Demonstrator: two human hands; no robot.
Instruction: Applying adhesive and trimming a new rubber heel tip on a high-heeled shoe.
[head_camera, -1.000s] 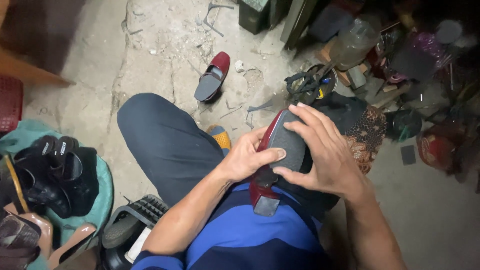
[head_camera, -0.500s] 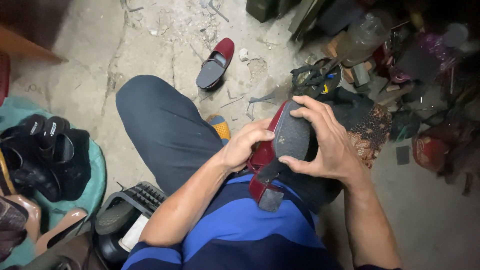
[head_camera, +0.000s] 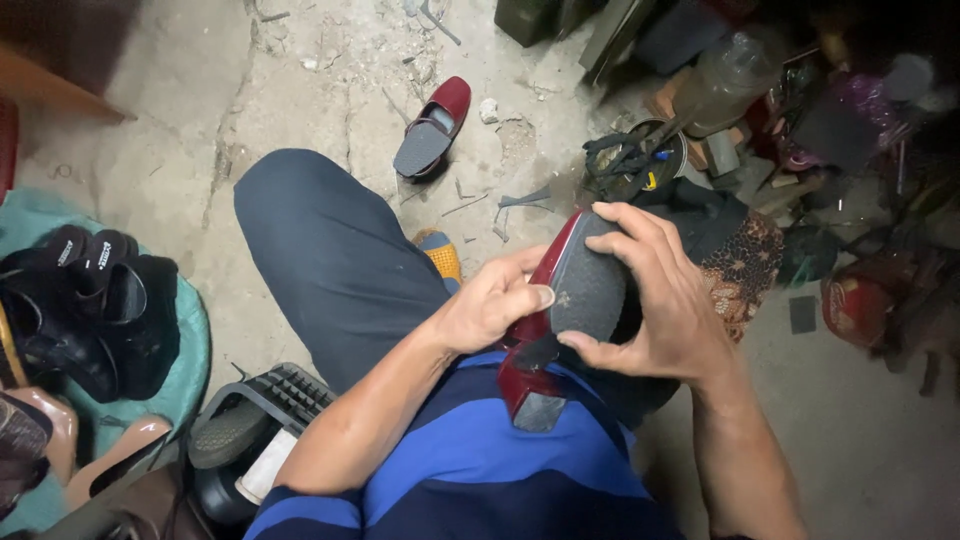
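Both hands clamped on 1 dark red heeled shoe (head_camera: 560, 320) over the lap, sole up: left hand (head_camera: 490, 305) pinching its edge, right hand (head_camera: 660, 300) pressing the grey sole flat. Matching shoe (head_camera: 432, 128) lying on the floor beyond.

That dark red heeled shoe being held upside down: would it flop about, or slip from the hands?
Probably stiff: the dark red shoe keeps its shape held sole up between the left hand and right hand. Its grey sole looks matte, so likely grippy. Its glossy side may be more slippery.
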